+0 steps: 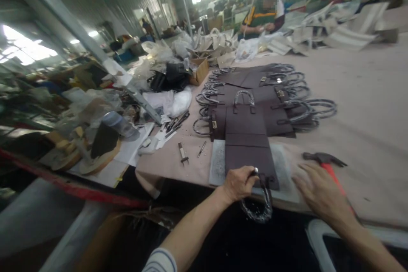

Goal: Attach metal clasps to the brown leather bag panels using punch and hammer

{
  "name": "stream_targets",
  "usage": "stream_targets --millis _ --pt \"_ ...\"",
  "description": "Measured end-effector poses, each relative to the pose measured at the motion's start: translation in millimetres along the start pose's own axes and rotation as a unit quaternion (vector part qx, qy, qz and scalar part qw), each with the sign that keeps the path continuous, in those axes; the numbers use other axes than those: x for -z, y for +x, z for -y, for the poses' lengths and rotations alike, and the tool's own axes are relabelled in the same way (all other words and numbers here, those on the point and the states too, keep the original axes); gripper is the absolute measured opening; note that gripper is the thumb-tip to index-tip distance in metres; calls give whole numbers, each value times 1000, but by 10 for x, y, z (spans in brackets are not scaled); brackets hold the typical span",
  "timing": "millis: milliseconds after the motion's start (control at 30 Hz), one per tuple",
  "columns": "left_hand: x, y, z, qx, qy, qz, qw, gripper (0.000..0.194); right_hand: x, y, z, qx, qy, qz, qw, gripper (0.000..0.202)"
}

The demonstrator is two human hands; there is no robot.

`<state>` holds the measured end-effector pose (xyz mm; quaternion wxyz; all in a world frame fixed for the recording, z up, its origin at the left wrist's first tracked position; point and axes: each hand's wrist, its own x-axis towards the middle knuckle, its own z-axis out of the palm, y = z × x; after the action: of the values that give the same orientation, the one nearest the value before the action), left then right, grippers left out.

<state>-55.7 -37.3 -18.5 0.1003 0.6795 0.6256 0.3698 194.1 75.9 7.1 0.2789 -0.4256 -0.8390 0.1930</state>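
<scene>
A dark brown bag panel (247, 127) lies over a pale slab (218, 161) at the table's near edge. One plastic-wrapped handle (257, 216) hangs over that edge; another stands at the panel's far end. My left hand (239, 182) pinches at the base of the near handle, with a small whitish tip showing at its fingers. My right hand (321, 191), slightly blurred, is spread above the table beside the slab. A hammer (323, 158) with a red grip lies just beyond it, its grip partly behind the hand.
Stacked dark panels with wrapped handles (274, 110) lie beyond. Left of the slab are a pronged tool (182, 154) and a thin metal tool (201, 149). A metal post (111, 66) slants at the left. A person (263, 15) sits across the table near pale pieces (353, 34).
</scene>
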Motion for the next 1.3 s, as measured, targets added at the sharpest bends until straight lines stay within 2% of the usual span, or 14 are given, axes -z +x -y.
stream_targets --millis 67,133,200,300,333,367,400,433,533,600,667,800,1033,1300 --pt "-9 -38 -12 13 -27 -1 1000 17 -268 -37 341 71 8 73 995 41" --pt "-36 -41 -20 36 -70 2 997 13 -521 -85 552 106 -3 85 991 44" --pt "-48 11 -23 101 -152 -22 983 11 -680 -139 640 103 -33 84 991 51" --pt "54 192 41 246 -305 -151 907 32 -714 -195 650 98 -38 96 990 56" --pt "138 260 97 281 -334 -194 879 40 -693 -202 644 99 -33 104 989 57" --pt "248 320 172 300 -340 -219 864 44 -670 -202 640 98 -29 110 989 57" --pt "380 363 264 314 -327 -231 861 45 -649 -200 639 96 -27 115 988 58" --pt "526 385 368 326 -290 -223 872 44 -635 -195 642 92 -27 117 988 58" --pt "954 321 690 368 -61 -137 918 32 -633 -187 659 82 -28 117 989 59" --pt "1151 215 862 390 108 -74 911 29 -648 -190 668 80 -29 113 990 59" --pt "1254 112 981 408 207 -25 889 29 -657 -195 672 78 -33 110 990 59" --pt "1279 -10 1069 430 240 15 870 32 -652 -204 673 81 -43 116 989 59" --pt "1258 -61 1117 436 259 6 862 28 -731 -197 572 107 -66 85 988 54" --pt "1536 -112 1241 456 266 -34 849 27 -762 -159 548 130 -79 67 986 50"
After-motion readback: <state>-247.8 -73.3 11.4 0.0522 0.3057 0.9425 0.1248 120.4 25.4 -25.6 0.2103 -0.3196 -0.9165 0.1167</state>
